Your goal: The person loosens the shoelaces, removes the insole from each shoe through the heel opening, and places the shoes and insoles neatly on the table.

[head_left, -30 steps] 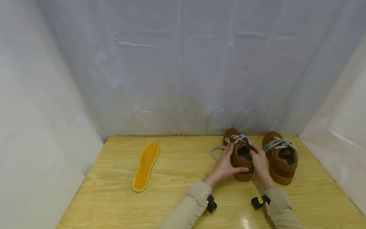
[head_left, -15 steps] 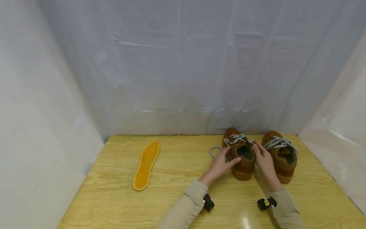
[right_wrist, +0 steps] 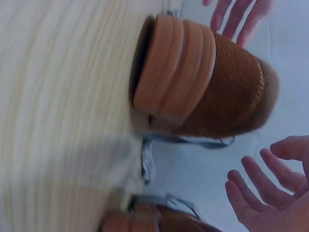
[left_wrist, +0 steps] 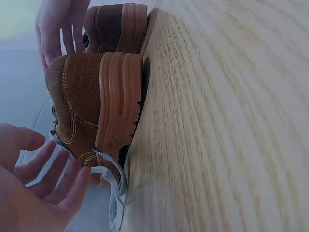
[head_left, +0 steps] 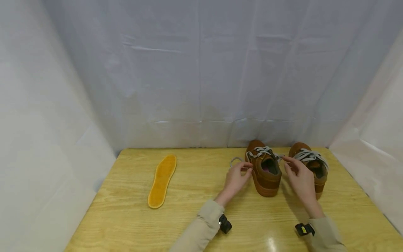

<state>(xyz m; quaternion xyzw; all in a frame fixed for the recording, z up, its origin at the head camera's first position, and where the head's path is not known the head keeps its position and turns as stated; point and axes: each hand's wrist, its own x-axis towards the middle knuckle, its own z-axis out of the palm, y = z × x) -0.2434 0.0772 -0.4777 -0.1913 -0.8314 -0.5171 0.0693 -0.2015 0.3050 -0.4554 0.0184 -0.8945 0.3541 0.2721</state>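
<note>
While L hand & R hand hang spread by the brown suede shoe, I, remote, judge flat grey lace loosening underway, next prob. needing its mouth widened.

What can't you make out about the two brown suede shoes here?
Head view: left side of the rightmost brown suede shoe, hidden by the right hand.
Right wrist view: most of that shoe, cut by the bottom edge and blurred.
Left wrist view: inside of the other shoe, hidden by its upper.
</note>
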